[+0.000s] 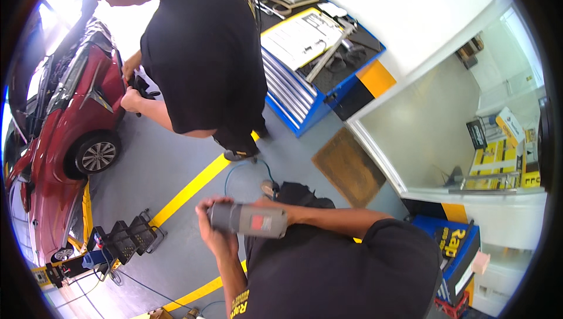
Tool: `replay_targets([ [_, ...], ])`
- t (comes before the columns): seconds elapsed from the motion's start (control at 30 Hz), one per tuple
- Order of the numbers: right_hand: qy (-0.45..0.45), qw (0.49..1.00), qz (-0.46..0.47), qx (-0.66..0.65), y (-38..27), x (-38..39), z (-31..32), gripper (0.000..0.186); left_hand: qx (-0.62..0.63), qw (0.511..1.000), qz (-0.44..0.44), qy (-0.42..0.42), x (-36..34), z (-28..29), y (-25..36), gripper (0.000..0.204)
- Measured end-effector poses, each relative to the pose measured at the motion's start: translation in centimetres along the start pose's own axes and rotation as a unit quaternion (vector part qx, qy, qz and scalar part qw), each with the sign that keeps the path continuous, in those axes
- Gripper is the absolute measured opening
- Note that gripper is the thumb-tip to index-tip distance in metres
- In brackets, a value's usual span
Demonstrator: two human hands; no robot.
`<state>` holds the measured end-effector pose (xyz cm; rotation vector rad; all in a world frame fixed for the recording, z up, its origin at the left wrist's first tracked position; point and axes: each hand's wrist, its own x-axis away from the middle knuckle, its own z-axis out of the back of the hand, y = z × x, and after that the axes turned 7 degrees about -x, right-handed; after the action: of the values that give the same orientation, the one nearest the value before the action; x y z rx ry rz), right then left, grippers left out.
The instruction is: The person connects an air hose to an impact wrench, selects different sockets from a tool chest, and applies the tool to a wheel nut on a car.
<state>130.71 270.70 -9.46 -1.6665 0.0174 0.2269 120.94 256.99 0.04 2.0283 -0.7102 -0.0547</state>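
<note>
A grey boxy device [258, 220] with a red label and a darker rounded end lies across in front of my body. I cannot make out its exact kind. My left hand [218, 232] wraps its fingers round the darker end. At the other end, my right hand [293, 212] holds it from behind, and most of its fingers are hidden by the device. Both my forearms are bent inward toward it, above the grey floor.
A co-worker in a black shirt [205, 49] stands ahead, holding something black beside a red car [88, 108]. Farther right is a blue tool cabinet [305, 105] with a clipboard [300, 36]. A brown mat [349, 166] lies by a doorway; a black wheeled cart [126, 240] stands left.
</note>
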Motion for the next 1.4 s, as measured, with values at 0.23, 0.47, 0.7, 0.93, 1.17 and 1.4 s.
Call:
replay_targets([
  [0.23,0.298,0.936,0.043,0.183,2.9,5.0,-0.1,0.032,-0.244,0.926,0.128,-0.259,-7.9,-2.6,-2.6,0.048],
  [0.47,0.467,0.862,-0.078,0.178,3.2,8.0,2.5,0.026,-0.386,0.863,0.196,-0.262,-12.9,-6.7,-10.8,0.041],
  [0.7,0.728,0.647,-0.025,-0.226,4.9,8.1,12.1,0.028,-0.335,0.865,0.287,-0.239,-23.5,-11.2,-24.8,0.034],
  [0.93,0.757,0.411,-0.122,-0.494,15.5,21.0,23.9,0.007,-0.248,0.893,0.376,-0.014,-34.5,-11.2,-40.5,0.022],
  [1.17,0.762,0.311,-0.178,-0.54,21.6,27.2,26.0,0.005,-0.252,0.906,0.33,0.081,-41.1,-11.1,-49.8,0.034],
  [1.4,0.702,0.34,-0.197,-0.594,22.9,23.9,26.3,0.019,-0.103,0.936,0.334,-0.052,-46.1,-6.4,-57.9,0.072],
])
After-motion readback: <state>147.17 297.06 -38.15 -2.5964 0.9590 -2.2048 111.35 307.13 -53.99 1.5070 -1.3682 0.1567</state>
